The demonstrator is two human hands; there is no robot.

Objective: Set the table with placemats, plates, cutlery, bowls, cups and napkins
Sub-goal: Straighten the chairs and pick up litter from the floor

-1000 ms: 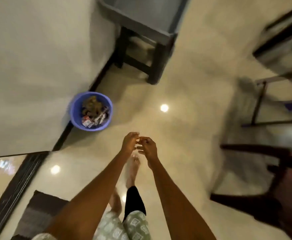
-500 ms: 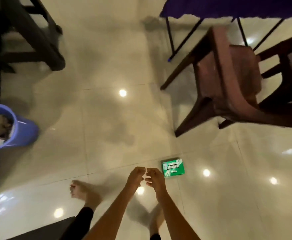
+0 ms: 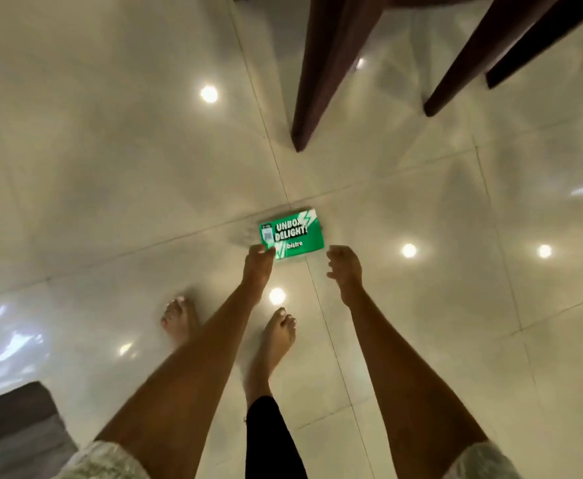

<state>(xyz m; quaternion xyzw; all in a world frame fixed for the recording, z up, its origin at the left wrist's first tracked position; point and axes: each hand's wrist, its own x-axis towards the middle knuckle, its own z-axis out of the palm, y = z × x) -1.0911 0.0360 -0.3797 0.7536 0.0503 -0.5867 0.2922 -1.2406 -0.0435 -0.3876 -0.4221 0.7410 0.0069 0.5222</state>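
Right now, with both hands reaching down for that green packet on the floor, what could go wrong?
1. The green packet lies flat on glossy tile; the left hand only meets its near corner, so it may slide instead of lifting.
2. The chair legs stand just beyond the packet; leaning further could bump the head.
3. Bare feet on the shiny floor could slip.

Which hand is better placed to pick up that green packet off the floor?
Left, probably. The left hand already overlaps the green packet at its near corner, while the right hand hangs beside it, fingers loosely curled.
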